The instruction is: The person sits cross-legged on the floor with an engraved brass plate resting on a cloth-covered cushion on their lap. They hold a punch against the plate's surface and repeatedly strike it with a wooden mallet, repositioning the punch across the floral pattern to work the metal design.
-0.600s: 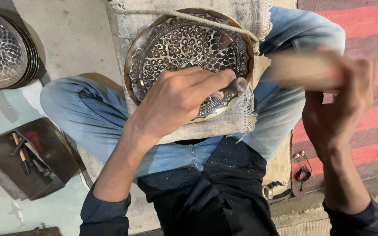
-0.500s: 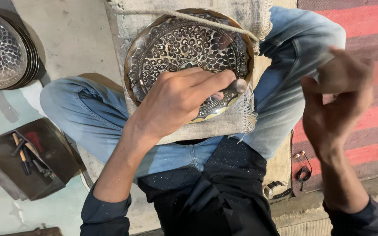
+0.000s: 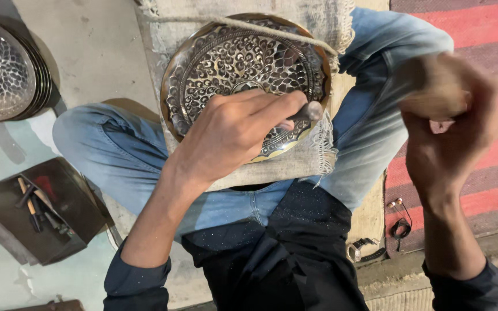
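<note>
My left grip [image 3: 231,132]: closed around a slim metal chisel [image 3: 309,111], tip set on the round engraved brass plate [image 3: 243,63]. The plate rests on beige burlap cloth [image 3: 295,167] across my lap. My right grip [image 3: 451,126]: raised, closed on a blurred wooden mallet [image 3: 433,86]. Left: dark tool tray [image 3: 36,210], stacked plates [image 3: 1,69].

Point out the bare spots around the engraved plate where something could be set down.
Free: concrete floor between the stacked plates and the burlap; red striped mat at the right. Crowded: the lap, with the engraved plate under the left hand, and the tool tray.
</note>
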Demonstrator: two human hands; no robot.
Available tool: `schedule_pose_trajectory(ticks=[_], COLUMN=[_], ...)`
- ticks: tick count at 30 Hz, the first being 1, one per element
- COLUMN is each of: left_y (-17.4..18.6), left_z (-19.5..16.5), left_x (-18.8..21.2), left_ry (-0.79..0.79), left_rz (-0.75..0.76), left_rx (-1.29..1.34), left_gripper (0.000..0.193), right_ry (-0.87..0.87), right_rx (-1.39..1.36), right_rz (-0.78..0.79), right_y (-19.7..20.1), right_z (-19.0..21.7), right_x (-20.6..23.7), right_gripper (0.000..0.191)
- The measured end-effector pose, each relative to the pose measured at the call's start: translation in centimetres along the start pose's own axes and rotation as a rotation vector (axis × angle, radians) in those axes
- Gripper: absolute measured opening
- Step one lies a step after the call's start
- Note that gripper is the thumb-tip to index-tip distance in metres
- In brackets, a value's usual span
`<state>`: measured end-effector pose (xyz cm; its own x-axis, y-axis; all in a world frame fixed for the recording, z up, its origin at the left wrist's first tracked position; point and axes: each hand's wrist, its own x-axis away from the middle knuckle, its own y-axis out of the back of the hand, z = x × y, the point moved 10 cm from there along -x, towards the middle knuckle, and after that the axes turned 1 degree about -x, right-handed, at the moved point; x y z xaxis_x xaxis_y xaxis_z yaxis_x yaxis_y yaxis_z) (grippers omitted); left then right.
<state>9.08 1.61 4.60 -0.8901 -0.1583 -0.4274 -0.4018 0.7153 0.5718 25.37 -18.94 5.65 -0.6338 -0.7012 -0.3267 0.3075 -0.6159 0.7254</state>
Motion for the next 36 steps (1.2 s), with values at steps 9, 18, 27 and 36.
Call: schedule_pose_trajectory(ticks=[9,18,27,36], left_y=[0.2,-0.1,0.0,-0.4], left_z=[-0.3,0.0,-0.1,0.0], left_x=[0.2,0.2,0.3,0.4], left_ry=[-0.031,-0.024,-0.047,-0.057], left_rz=[-0.020,-0.021,-0.020,-0.049], left_rx=[-0.030,-0.013,-0.042,-0.060], left_gripper=[0.034,0.031,0.032,0.029], right_ry=[-0.347,0.247,-0.012,-0.371], right_rx=[-0.355,0.502,0.074,-0.157], right_rz=[-0.019,0.071,0.102,0.047], right_y=[-1.5,-2.1,-2.0,-2.0], right_z=[0.9,6.6,1.3,-0.9], right_x=[-1.7,-2.4,-1.2,-0.1], right_gripper=[0.039,0.042,0.027,0.037])
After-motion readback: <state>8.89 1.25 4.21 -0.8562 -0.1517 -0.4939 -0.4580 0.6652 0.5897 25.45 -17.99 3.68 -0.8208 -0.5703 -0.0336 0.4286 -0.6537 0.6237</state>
